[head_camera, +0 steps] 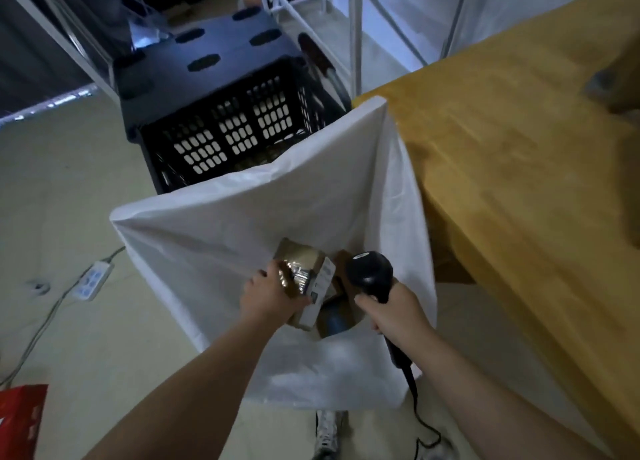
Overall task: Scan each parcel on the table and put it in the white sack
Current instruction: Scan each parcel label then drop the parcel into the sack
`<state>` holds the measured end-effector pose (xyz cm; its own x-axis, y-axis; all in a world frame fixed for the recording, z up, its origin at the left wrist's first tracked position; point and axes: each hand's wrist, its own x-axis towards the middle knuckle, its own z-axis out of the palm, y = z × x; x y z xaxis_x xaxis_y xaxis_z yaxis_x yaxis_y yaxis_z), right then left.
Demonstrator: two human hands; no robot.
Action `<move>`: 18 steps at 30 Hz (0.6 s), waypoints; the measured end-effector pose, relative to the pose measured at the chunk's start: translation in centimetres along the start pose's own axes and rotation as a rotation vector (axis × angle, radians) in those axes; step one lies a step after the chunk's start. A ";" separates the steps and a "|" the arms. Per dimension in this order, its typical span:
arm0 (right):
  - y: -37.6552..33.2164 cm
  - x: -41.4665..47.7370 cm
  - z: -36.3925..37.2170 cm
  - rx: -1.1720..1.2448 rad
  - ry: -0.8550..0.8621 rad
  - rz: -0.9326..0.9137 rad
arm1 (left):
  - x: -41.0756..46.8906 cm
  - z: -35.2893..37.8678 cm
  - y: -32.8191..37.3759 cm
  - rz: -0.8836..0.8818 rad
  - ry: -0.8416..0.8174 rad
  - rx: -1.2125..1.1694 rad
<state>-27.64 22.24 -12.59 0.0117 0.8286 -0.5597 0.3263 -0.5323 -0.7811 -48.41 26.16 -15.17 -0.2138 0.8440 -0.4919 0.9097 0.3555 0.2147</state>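
A white sack [242, 224] stands open on the floor beside the wooden table [519, 155]. My left hand [266, 297] grips a small brown cardboard parcel [304, 269] with shiny tape and a white label, held over the sack's mouth. My right hand [391, 314] holds a black handheld scanner [370, 274], its head just right of the parcel, its cable trailing down toward the floor. Deep inside the sack, brown parcels [341, 312] show in shadow under the held one.
A black plastic crate [225, 130] stands just beyond the sack. A white power strip [91, 279] with cable lies on the floor at left. A red box [20, 421] sits at the bottom left. A blurred parcel [620, 79] lies on the table's far right.
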 end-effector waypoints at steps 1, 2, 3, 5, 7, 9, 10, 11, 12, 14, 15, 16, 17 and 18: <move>0.3 1.3 0.9 -0.018 0.006 0.022 | 1.6 1.2 -0.3 0.010 -0.021 0.053; 0.7 2.5 1.8 -0.033 0.011 0.044 | 3.1 2.4 -0.5 0.030 -0.032 0.095; 1.1 3.9 2.6 -0.042 0.012 0.057 | 4.7 3.6 -0.6 0.054 -0.038 0.132; 2.2 6.4 4.1 -0.069 -0.001 0.077 | 7.5 6.4 -1.2 0.080 -0.070 0.221; 3.6 8.7 5.4 -0.094 -0.011 0.097 | 10.1 9.0 -2.0 0.055 -0.128 0.324; 5.1 10.8 6.6 -0.116 -0.017 0.120 | 12.7 11.4 -3.0 -0.004 -0.162 0.405; 5.8 11.8 7.1 -0.130 -0.017 0.134 | 13.9 12.6 -3.6 -0.025 -0.167 0.414; 6.3 12.8 7.5 -0.142 -0.012 0.146 | 14.9 13.6 -4.1 -0.031 -0.164 0.410; 6.9 13.6 8.0 -0.148 -0.007 0.153 | 15.7 14.5 -4.6 -0.033 -0.161 0.404; 7.6 15.1 8.8 -0.154 -0.003 0.151 | 16.9 16.1 -5.4 -0.031 -0.145 0.419; 8.0 15.7 9.1 -0.164 -0.001 0.143 | 17.5 16.9 -5.8 -0.024 -0.136 0.432; 8.3 16.3 9.4 -0.185 0.005 0.132 | 18.0 17.5 -6.0 -0.024 -0.140 0.437; 8.6 16.8 9.7 -0.210 0.011 0.124 | 18.7 18.3 -6.5 -0.028 -0.159 0.436; 8.7 17.1 9.8 -0.230 0.017 0.120 | 19.2 18.6 -6.7 -0.044 -0.182 0.424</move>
<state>-33.84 30.11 -31.66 0.0782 0.7658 -0.6383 0.5282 -0.5748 -0.6250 -51.98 32.48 -41.78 -0.2236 0.7341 -0.6411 0.9746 0.1615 -0.1550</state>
